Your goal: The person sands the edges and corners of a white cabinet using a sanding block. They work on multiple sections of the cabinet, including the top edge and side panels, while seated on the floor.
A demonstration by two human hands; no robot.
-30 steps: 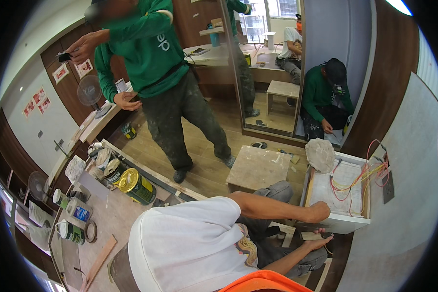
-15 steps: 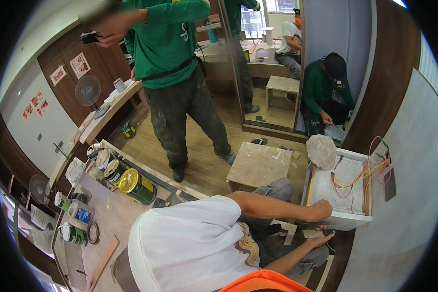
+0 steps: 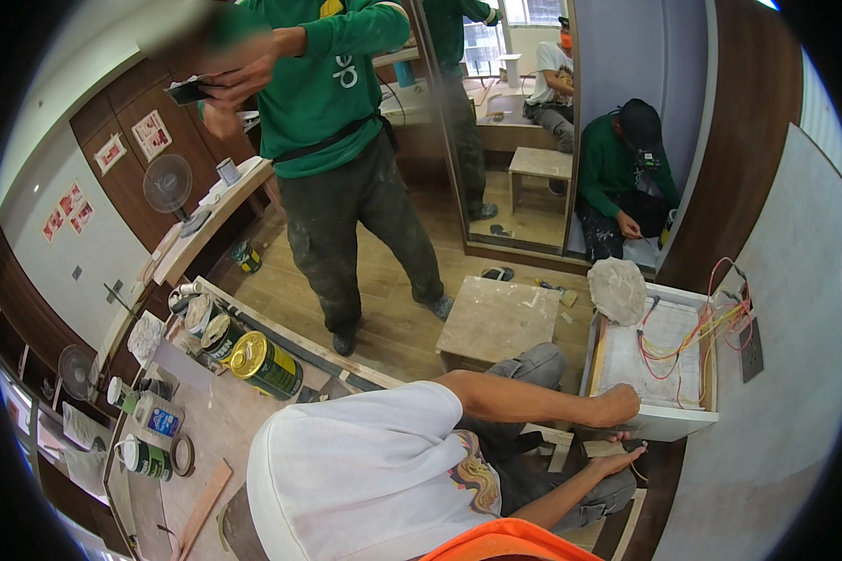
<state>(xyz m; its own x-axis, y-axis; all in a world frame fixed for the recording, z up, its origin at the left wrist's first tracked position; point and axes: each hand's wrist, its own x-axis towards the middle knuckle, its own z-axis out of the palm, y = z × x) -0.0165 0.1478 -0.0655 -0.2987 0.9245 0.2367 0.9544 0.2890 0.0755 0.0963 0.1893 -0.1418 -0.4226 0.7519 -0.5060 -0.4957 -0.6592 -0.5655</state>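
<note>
My left hand (image 3: 616, 405) is closed over the top edge of a white drawer (image 3: 678, 424), which is pulled out from the wall side at the right. Just below the drawer front, my right hand (image 3: 617, 460) is palm up around a small tan block-like piece (image 3: 601, 449). A dark bit shows at its fingertips, too small to name. Inside the drawer, red and yellow wires (image 3: 688, 348) hang over a white bottom. On its far-left corner rests a greyish crumpled pad or cloth (image 3: 617, 292).
A low wooden stool (image 3: 498, 318) stands ahead. At the left, a bench (image 3: 150, 510) holds a yellow-lidded can (image 3: 265, 365), tubs and a wood strip (image 3: 206, 500). A person in green (image 3: 332, 112) stands ahead; another (image 3: 622, 187) crouches beside the mirror (image 3: 524, 201).
The standing person has brought both hands together around a dark object. My hands stay in place at the drawer, and the view has shifted slightly.
</note>
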